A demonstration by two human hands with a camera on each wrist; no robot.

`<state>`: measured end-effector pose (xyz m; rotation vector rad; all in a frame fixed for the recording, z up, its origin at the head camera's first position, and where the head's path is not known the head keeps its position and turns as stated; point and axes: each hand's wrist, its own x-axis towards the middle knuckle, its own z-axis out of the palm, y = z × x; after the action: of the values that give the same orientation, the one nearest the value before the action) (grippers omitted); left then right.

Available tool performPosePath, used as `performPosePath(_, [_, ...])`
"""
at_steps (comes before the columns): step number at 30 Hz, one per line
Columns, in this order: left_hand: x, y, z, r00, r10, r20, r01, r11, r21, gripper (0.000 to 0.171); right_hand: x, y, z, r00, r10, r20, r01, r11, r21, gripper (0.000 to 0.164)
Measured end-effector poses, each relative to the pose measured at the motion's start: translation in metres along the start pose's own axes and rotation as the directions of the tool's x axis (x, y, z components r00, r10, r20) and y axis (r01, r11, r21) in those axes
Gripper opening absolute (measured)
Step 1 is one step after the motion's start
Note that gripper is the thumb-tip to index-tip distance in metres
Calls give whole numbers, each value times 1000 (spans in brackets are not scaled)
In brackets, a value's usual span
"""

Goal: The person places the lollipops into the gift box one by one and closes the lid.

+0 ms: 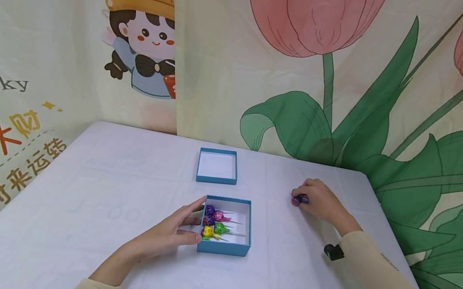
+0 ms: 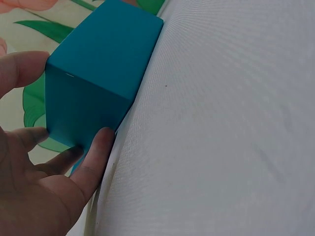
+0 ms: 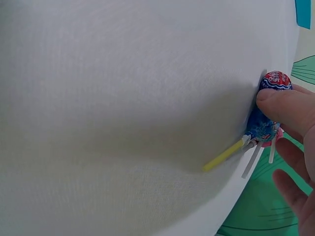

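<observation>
My left hand (image 1: 166,230) rests against the left wall of a blue open box (image 1: 225,248), thumb at the near corner and fingers spread along the wall. In the left wrist view, fairly straight fingertips touch the blue box (image 2: 106,46). Inside it, wrapped lollipops lie with their sticks to the right: purple (image 1: 210,211), pink (image 1: 219,216), green (image 1: 220,229) and yellow (image 1: 207,231). At the right, my right hand (image 1: 319,200) pinches several lollipops (image 3: 263,120) low over the table. Their wrappers are blue and red, with a yellow stick and pale sticks pointing out.
The box lid (image 1: 216,180), blue-edged and white inside, lies with its hollow side up behind the box. A white cloth covers the table (image 1: 124,170). Behind it hangs a printed curtain (image 1: 211,65) with tulips and a cartoon figure.
</observation>
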<state>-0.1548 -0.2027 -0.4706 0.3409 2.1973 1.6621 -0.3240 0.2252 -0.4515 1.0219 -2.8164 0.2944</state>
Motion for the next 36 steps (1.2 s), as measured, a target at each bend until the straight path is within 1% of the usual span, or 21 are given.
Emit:
performPosePath(10, [-1,1,0,1000,-3,3,3,1000,1,89,1,-4,-2,999,-22,-27,21,999,-29,27])
performPosePath(16, [-1,1,-1,1000,4,10,-4,1000,-1,89,3,-18,-13,998,-10,-54,11,1000,1,27])
performPosePath(19, [-1,1,-1,1000,10,12,-10,1000,0,88,5,-30,-19,998,5,-60,-4,1000,14,28])
performPosePath(24, [-2,1,-1,1000,14,12,-14,1000,5,88,9,-58,-27,998,30,-47,-27,997,72,27])
performPosePath(30, [-2,0,-1,1000,24,17,-24,1000,8,88,13,-91,-35,999,17,-47,-10,989,146,26])
performPosePath(36, [-1,1,-1,1000,17,15,-17,1000,8,88,16,-119,-42,999,-4,-44,14,969,247,23])
